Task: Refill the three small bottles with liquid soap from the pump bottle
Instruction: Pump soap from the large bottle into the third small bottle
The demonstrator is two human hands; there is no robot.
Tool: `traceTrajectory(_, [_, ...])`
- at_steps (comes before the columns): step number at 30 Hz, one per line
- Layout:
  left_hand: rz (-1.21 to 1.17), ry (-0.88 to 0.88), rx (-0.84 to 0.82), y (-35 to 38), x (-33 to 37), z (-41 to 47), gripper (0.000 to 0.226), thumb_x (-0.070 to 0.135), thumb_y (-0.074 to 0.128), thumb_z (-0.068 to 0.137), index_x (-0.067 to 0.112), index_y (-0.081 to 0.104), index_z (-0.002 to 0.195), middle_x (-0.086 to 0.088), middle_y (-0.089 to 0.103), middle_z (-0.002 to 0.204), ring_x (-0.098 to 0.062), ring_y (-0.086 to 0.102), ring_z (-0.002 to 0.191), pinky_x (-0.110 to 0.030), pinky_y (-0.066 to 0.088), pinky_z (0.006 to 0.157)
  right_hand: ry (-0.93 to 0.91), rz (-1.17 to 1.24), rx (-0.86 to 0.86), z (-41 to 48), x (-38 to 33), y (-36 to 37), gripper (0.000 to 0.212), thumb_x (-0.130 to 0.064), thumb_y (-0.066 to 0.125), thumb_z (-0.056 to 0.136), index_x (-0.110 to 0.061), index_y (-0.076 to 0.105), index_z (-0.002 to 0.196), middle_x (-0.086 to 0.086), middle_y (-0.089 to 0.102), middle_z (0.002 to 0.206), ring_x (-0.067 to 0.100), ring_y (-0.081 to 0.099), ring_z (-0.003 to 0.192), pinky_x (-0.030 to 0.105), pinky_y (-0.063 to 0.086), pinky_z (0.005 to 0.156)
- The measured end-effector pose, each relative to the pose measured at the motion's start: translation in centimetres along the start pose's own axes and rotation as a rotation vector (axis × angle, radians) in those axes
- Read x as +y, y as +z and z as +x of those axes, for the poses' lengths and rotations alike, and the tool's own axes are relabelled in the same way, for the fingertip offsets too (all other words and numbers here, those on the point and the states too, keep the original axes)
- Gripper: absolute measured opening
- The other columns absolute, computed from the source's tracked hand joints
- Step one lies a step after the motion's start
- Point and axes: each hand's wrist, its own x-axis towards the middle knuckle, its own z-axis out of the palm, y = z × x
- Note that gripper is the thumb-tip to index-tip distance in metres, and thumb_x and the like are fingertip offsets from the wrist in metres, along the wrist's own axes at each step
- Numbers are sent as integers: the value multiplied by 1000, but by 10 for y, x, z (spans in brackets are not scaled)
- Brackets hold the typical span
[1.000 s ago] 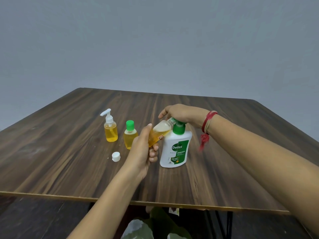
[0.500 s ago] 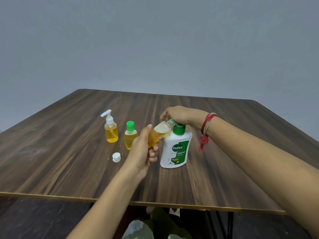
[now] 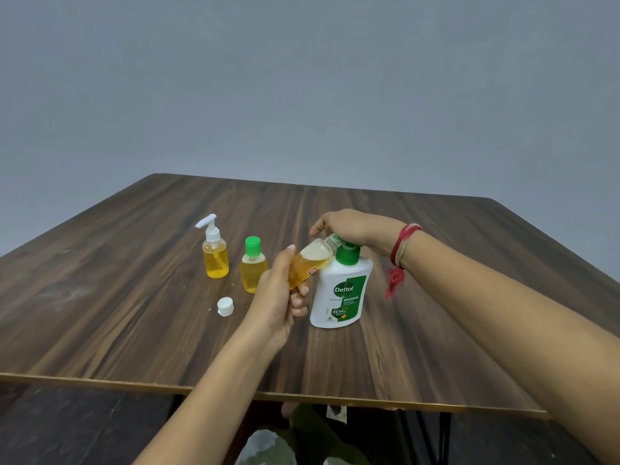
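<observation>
Barely anything moves over this last second: your right hand [image 3: 352, 228] stays curled over the head of the pump bottle [image 3: 339, 293], sitting perhaps a touch lower, and your left hand [image 3: 278, 297] keeps gripping the small bottle [image 3: 310, 263], tilted with its open neck up against the spout. The yellow level inside looks about the same as before, roughly half, with pale foam above it. So the fill is creeping along, and I judge this bottle needs more strokes.

Its white cap [image 3: 225, 306] lies loose on the table [image 3: 134, 330], just to the left of your left hand. The green-capped bottle [image 3: 252, 270] and the white-pump bottle [image 3: 215, 256] stand closed behind it, both showing yellow liquid.

On the writing: the big bottle reads "Dettol", "ORIGINAL" and "99.99%". The little red tag on the bottle you hold is too small to read.
</observation>
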Motion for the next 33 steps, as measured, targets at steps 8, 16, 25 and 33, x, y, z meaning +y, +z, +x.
traceTrajectory(8, [-63,-49,6,1,0,3,35,44,50,94,13,54,77,2,41,43,-4,30,31,-14,25,32,15,43,4,2,0,1,41,-9,26,98,-9,58,125,9,47,137,20,46,103,26,34,84])
traceTrajectory(16, [-202,-170,-125,4,0,3,41,47,46,95,10,55,80,4,40,42,-3,32,28,-12,24,28,66,72,40,7,-1,-4,39,-10,33,95,1,59,122,7,54,88,12,40,61,24,32,57])
traceTrajectory(25, [-271,-195,-138,3,4,-4,40,46,49,93,9,57,81,3,40,41,-3,33,28,-11,25,28,22,13,154,15,2,-5,22,-20,40,89,-7,56,81,12,56,106,18,46,77,33,38,70])
traceTrajectory(33, [-374,-202,-137,-8,3,-10,42,46,48,93,7,56,78,4,38,39,-3,32,26,-10,23,27,25,152,214,11,8,-8,36,-26,45,90,-1,60,111,7,54,98,20,50,82,30,39,70])
